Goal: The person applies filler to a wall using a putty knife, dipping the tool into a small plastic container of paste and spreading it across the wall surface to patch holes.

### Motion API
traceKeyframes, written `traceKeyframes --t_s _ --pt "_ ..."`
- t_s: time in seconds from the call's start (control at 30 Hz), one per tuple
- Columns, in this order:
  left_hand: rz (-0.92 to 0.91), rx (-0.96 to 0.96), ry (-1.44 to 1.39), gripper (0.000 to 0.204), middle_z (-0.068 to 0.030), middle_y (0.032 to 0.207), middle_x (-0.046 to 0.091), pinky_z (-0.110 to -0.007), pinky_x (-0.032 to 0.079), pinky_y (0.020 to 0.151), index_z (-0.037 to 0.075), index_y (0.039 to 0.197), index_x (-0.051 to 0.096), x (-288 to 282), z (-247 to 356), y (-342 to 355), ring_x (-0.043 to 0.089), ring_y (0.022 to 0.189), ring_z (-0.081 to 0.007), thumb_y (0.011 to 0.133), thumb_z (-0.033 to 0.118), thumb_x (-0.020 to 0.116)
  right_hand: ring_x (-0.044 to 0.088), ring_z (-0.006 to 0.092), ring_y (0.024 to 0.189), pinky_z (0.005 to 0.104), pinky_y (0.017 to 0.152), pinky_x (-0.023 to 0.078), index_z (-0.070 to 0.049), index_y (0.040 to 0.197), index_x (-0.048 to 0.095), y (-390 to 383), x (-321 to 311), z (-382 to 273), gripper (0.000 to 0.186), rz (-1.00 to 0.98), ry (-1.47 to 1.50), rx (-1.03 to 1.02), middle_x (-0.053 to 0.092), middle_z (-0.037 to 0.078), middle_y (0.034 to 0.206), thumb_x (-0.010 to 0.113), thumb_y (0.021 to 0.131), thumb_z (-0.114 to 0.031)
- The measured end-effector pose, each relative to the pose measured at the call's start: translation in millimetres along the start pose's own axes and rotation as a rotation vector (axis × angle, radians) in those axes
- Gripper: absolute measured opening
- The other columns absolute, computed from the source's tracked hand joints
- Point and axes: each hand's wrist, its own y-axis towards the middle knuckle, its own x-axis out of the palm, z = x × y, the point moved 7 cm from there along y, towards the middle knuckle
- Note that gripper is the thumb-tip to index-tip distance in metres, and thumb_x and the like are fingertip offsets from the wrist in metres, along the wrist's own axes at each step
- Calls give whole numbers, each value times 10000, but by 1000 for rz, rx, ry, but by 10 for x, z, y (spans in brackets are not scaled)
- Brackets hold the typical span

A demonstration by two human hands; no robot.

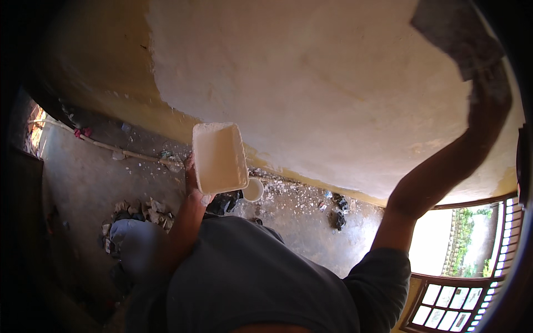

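In my left hand [191,180] is a rectangular whitish tub [220,158], its rim and walls coated with a pale paste-like layer. The fingers wrap its side and underside and are partly hidden by it. My right arm reaches up along the wall [311,83], and my right hand [491,89] grips a wide, flat grey plastering blade [455,36] near the upper right rim. The blade lies against or close to the wall; which of these I cannot tell. Pale coating covers most of the wall, with a yellow-brown area [105,66] at the left.
On the floor below stands a white bucket [253,190], with black plastic bags [225,202] beside it. White flakes [288,197] litter the wall's foot. A long pole [127,152] lies at the left, near a crumpled paper heap [150,213]. An open window [463,241] is at right.
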Motion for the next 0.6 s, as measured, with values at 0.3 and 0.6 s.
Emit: traceKeyframes --t_s 0.3,0.6 --pt "-70 -26 -56 556 -149 1298 593 -488 574 926 24 1398 455 408 2 -74 642 1130 -299 1019 422 374 699 252 1017 466 1008 524 -59 835 671 -1704 1911 -2596 213 -234 953 26 730 67 993 772 659 8" --pt "-128 -190 -20 590 -138 1322 571 -452 559 957 70 1423 443 411 -53 -57 618 1162 -285 1000 480 427 710 223 908 486 1034 509 -115 764 713 -1904 2072 -2946 195 -310 1023 -9 746 36 902 789 585 -93"
